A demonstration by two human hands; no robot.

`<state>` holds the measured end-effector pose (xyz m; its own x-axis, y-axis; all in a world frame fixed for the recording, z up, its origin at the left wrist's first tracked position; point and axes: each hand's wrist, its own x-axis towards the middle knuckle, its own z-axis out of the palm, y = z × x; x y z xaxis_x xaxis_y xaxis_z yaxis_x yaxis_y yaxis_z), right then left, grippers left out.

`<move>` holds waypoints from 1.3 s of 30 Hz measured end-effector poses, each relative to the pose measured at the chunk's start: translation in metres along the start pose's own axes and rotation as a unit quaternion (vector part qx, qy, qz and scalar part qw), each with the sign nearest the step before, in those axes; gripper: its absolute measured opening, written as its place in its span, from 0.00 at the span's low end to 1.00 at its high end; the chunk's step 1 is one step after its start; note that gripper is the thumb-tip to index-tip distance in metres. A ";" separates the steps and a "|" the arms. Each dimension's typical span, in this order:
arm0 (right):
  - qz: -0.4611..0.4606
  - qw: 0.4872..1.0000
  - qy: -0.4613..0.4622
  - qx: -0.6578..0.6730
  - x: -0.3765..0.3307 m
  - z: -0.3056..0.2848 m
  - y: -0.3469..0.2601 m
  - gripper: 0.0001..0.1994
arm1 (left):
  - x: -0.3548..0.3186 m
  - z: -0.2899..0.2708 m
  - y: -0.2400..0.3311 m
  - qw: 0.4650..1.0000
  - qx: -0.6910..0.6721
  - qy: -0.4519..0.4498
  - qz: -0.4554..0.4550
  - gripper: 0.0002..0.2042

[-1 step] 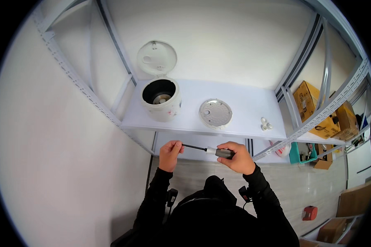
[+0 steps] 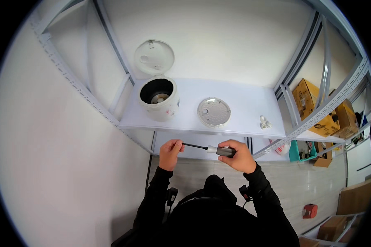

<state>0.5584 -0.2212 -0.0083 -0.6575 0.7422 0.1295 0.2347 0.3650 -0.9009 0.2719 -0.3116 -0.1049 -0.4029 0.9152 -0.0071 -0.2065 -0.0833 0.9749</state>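
A screwdriver (image 2: 212, 150) with a dark grey handle and a black shaft lies level between my two hands, just in front of the shelf's front edge. My right hand (image 2: 240, 156) is closed round its handle. With thumb and fingers, my left hand (image 2: 170, 153) pinches the tip end of the shaft, and the tip itself is hidden. Beyond them on the white shelf stands a white rice cooker (image 2: 160, 99), its lid (image 2: 154, 57) raised and its dark inside showing a round heating plate. To its right lies a round, perforated metal plate (image 2: 214, 112).
Small white parts (image 2: 265, 122) sit at the shelf's right end. Grey metal uprights (image 2: 313, 119) frame the shelf. Farther right are cardboard boxes (image 2: 307, 99), a teal bin (image 2: 296, 151) and, on the floor, a red object (image 2: 310, 211). A lower shelf (image 2: 193, 140) runs beneath.
The view has shifted slightly, so the cooker and plate appear a little farther left. Both hands keep the same hold on the screwdriver.
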 end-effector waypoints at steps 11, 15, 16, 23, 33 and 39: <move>0.098 0.940 0.191 0.265 0.014 -0.110 0.063 0.12 | 0.083 0.117 -0.037 0.990 0.087 -0.112 0.008 0.11; 0.129 0.925 0.247 0.258 0.031 -0.145 0.082 0.15 | 0.113 0.152 -0.065 0.986 0.068 -0.149 -0.029 0.11; 0.126 0.928 0.246 0.250 0.038 -0.155 0.086 0.15 | 0.118 0.161 -0.071 0.987 0.058 -0.146 -0.032 0.12; 0.061 0.963 0.244 0.099 0.067 -0.173 0.113 0.16 | 0.137 0.189 -0.081 0.916 0.350 -0.074 0.180 0.17; -0.020 0.978 0.167 -0.123 0.113 -0.153 0.118 0.14 | 0.164 0.184 -0.124 0.833 0.518 -0.093 0.173 0.12; -0.030 0.977 0.134 -0.161 0.129 -0.145 0.117 0.13 | 0.164 0.186 -0.129 0.804 0.566 -0.057 0.173 0.06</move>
<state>0.6044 -0.0011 -0.0371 -0.4764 0.8183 0.3216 0.4431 0.5394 -0.7160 0.3981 -0.0779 -0.1910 -0.1636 0.9502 0.2652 0.8701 0.0123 0.4927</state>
